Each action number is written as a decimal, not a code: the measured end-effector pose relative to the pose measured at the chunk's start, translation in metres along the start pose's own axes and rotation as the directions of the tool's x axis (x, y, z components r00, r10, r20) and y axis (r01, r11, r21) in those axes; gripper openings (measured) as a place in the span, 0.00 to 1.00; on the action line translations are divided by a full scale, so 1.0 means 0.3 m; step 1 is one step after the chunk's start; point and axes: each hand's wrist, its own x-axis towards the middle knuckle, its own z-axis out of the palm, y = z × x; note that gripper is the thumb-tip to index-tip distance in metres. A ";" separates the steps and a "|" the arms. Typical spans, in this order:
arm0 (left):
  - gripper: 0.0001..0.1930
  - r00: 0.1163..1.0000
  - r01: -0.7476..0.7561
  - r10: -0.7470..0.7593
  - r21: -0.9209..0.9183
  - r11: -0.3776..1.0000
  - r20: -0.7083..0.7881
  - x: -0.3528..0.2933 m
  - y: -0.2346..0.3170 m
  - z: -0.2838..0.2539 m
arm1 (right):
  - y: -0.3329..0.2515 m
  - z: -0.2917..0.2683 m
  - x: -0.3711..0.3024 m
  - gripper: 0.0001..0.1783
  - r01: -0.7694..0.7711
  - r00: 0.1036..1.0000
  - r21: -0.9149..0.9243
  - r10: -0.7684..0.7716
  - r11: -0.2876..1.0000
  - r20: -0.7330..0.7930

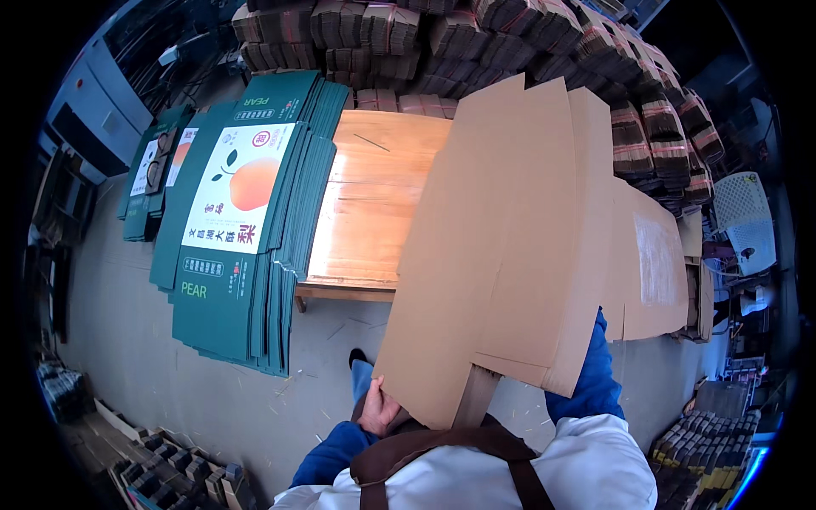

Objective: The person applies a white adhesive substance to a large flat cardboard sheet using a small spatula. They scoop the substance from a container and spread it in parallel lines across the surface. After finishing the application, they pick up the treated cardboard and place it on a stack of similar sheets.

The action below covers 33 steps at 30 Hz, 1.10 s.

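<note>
A large plain brown cardboard sheet (484,255), a flat die-cut box blank with fold lines, is tilted up in front of me. My left hand (378,410) grips its lower left corner, thumb up along the edge. On the right, my blue sleeve (592,374) goes behind the sheet, so my right hand and its fingers are hidden. To the left, a stack of green printed box blanks (225,212) with a pear picture lies on the wooden table (374,195). More brown cardboard (650,263) lies on the right, with a glossy clear patch on it.
Bundles of folded cardboard (501,34) tied with pink string are piled high behind the table. A second green stack (153,178) stands farther left. A white plastic chair (744,217) is at the right. Cardboard pieces fill boxes (183,467) at lower left, with scraps on the floor.
</note>
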 end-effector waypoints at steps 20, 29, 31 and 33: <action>0.33 0.691 -0.711 -0.055 0.663 -0.234 0.721 0.128 0.506 1.128 | -0.239 0.808 0.111 0.29 0.140 0.953 0.208 -0.189 0.968 0.237; 0.44 0.718 -0.668 -0.158 0.735 0.117 0.678 0.162 0.490 1.442 | -0.312 1.043 0.028 0.29 -0.006 0.892 0.403 -0.177 0.915 0.415; 0.45 0.768 -0.630 -0.198 0.774 -0.066 0.608 0.127 0.533 1.519 | -0.283 1.069 0.052 0.31 -0.077 0.901 0.428 -0.121 0.900 0.417; 0.47 0.787 -0.617 -0.217 0.749 -0.242 0.578 0.117 0.545 1.585 | -0.187 1.040 0.204 0.32 -0.020 0.888 0.389 -0.163 0.921 0.431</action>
